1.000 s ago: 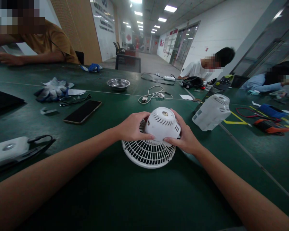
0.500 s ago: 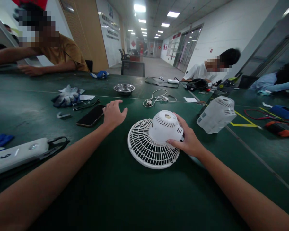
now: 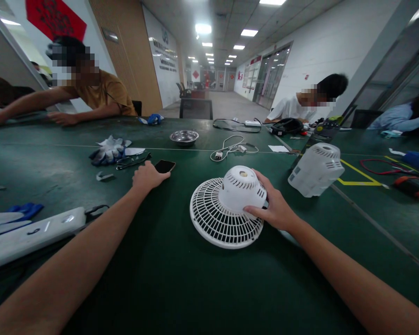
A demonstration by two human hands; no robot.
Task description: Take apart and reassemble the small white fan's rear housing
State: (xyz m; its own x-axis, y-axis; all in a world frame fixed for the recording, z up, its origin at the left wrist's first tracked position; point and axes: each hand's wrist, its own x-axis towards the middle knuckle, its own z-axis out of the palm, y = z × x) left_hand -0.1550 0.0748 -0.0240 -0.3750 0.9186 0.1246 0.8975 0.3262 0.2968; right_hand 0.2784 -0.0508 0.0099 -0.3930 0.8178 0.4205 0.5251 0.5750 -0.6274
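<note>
In the head view, my left hand (image 3: 146, 179) is closed around a dark smartphone (image 3: 165, 166), thumb at its right edge. The hand hides the phone's near part, and I cannot tell whether it is off the table. My right hand (image 3: 270, 202) grips the side of a white fan housing (image 3: 242, 186), with the thumb in front and fingers behind. The housing sits on top of a round white fan grille (image 3: 226, 235), which lies on the green table (image 3: 209, 288).
White plastic housing (image 3: 316, 170) stands at right. Beyond are a metal bowl (image 3: 184, 137) and white cable (image 3: 230, 149). Work gloves (image 3: 110, 151), a small grey piece (image 3: 104, 176) and a white power strip (image 3: 49, 232) lie left. Several people sit around the table.
My left hand has come down and left onto the phone and closed round it. My right hand keeps its hold on the fan housing. The view has shifted slightly.
</note>
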